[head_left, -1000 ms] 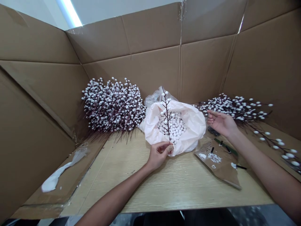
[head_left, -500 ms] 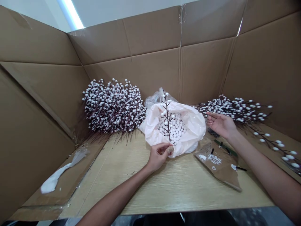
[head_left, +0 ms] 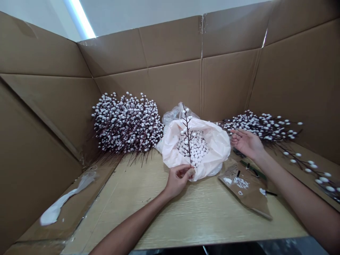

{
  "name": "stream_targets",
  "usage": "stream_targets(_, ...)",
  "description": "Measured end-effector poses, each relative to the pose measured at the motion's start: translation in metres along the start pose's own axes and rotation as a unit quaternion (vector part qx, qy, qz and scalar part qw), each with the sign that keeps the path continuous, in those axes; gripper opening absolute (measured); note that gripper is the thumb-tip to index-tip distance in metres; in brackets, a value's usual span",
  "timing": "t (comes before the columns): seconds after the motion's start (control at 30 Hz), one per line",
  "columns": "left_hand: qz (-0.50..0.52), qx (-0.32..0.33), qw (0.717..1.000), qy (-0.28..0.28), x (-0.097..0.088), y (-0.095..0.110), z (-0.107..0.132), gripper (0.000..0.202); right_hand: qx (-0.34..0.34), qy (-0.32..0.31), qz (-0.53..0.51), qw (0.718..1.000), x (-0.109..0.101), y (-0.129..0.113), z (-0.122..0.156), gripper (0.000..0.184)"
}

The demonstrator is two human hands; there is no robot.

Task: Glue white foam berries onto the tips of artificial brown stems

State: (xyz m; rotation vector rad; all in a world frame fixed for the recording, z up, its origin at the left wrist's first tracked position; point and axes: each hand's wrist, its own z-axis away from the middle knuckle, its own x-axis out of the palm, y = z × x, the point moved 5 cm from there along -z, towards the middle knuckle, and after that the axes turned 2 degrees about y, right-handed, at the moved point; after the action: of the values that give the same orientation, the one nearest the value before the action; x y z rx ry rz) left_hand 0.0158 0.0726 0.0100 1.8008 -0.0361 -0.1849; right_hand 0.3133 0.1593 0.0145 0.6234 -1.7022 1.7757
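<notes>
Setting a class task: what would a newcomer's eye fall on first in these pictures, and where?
The dense mound of white-berried branches draws the eye first, heaped against the cardboard wall at left. Beside it, a pale pink plastic bag holds loose white balls at centre. In front, the left hand holds one berry stem upright over the bag.

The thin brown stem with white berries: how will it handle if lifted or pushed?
This thin brown berry stem is probably stiff, since it stands upright from the pinch of the left hand. It is likely light, held by its lower end alone. Its side twigs may snag.
</notes>
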Motion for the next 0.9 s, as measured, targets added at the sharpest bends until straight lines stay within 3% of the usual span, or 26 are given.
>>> stream_targets(0.9,0.007,0.001,1.0,-0.004,0.0001,-0.0025,-0.0011,0.026,0.015,0.003,-0.022,1.0,0.0021,-0.0002,0.0028,0.036)
